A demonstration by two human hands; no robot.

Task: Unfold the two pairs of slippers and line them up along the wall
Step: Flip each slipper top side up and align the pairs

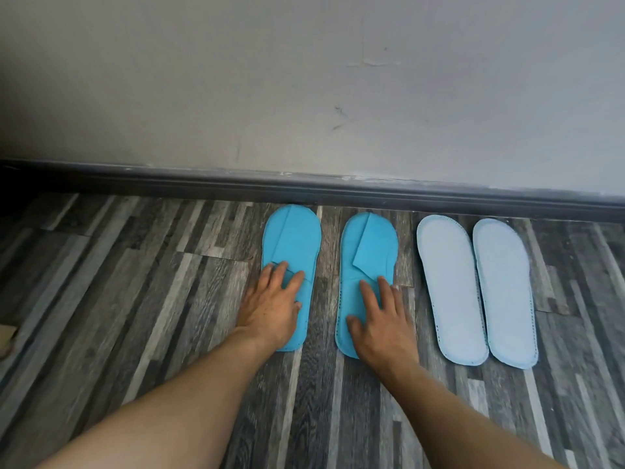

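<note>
Two bright blue slippers lie flat on the floor with their toes at the skirting board: the left one (293, 238) and the right one (368, 245), each with its upper strap lying flat and creased. My left hand (270, 306) rests palm down on the left slipper's heel half, fingers spread. My right hand (380, 319) lies flat on the right slipper's heel half in the same way. To the right, two pale blue slippers (449, 289) (505, 292) lie side by side, pale side up, toes toward the wall.
A dark skirting board (338, 191) runs along the foot of a grey wall (304, 79). The floor is grey striped wood-look planks (135, 282). A tan object (6, 336) pokes in at the left edge.
</note>
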